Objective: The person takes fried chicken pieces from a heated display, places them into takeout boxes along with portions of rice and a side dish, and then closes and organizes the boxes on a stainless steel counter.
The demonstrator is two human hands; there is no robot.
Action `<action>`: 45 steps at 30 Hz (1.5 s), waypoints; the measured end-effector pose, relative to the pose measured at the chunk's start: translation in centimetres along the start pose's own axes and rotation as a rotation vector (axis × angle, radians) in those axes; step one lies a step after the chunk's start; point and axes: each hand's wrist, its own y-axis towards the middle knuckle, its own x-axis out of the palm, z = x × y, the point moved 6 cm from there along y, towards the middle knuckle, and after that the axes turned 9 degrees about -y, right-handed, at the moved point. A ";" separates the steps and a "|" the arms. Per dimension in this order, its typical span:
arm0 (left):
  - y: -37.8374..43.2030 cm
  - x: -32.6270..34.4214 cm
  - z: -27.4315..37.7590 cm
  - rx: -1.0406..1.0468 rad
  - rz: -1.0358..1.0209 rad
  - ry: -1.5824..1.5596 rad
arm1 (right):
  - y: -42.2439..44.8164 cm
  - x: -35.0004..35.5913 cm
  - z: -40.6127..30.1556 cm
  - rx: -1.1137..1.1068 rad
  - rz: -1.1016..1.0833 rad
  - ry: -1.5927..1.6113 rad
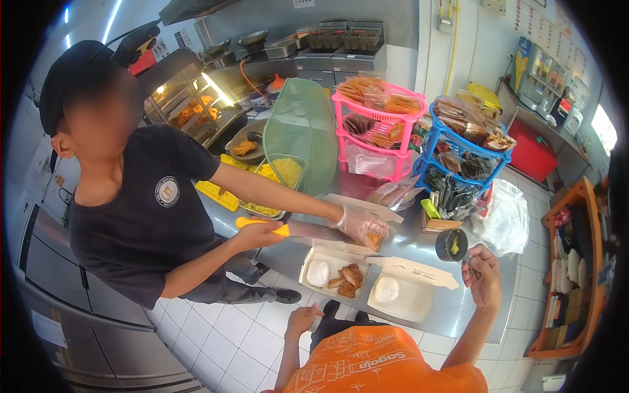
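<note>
My right hand [481, 275] grips the handle of a dark round scoop [444, 245] with some yellow-green food inside. It is raised over the right end of the steel table. By the table's front edge, my left hand [302, 320] closes around a small pale object [316, 323], too little seen to name. Two open paper food boxes lie before me. The left box [307, 281] contains a white wrapped round portion [318, 273] and cut fried chicken [348, 281]. In the right box [417, 304] sits another white wrapped portion [386, 290].
A co-worker's gloved hand [361, 223] holds fried chicken [374, 240]; their other hand [258, 238] grips a yellow-handled cleaver [319, 232]. Yellow food fills a clear tub [302, 172] under a green lid [300, 132]. Pink [378, 113] and blue [462, 142] tiered baskets hold packets.
</note>
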 end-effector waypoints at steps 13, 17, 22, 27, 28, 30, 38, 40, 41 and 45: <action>0.8 14.1 11.3 -0.026 -0.127 0.182 | -1.6 -5.3 2.5 -0.030 0.171 0.070; 4.4 17.3 5.0 0.107 -0.089 0.206 | -2.4 -6.4 2.6 -0.045 0.266 0.073; -0.5 14.4 11.3 -0.028 -0.123 -0.155 | -3.0 -9.2 3.7 -0.046 0.353 0.090; 1.5 16.4 5.1 0.044 -0.133 -0.421 | -2.1 -9.6 4.4 -0.061 0.382 0.121; 1.4 16.4 4.9 0.102 -0.087 -0.513 | -1.8 -9.6 4.5 -0.057 0.366 0.123; 1.4 16.1 5.3 0.157 -0.029 -0.606 | -1.5 -9.9 4.3 -0.064 0.393 0.117; -2.6 7.3 15.6 0.191 0.164 -0.756 | 1.1 -7.4 0.2 -0.107 0.473 0.108; -1.0 4.1 11.8 0.048 0.303 -0.770 | 3.1 -4.8 -1.3 -0.120 0.364 0.095; -0.8 1.5 10.8 0.125 0.398 -0.604 | 4.2 -3.0 -2.0 -0.134 0.253 0.022; -0.1 -9.8 4.2 0.243 0.707 -0.426 | 8.3 5.4 -2.5 -0.093 -0.037 -0.179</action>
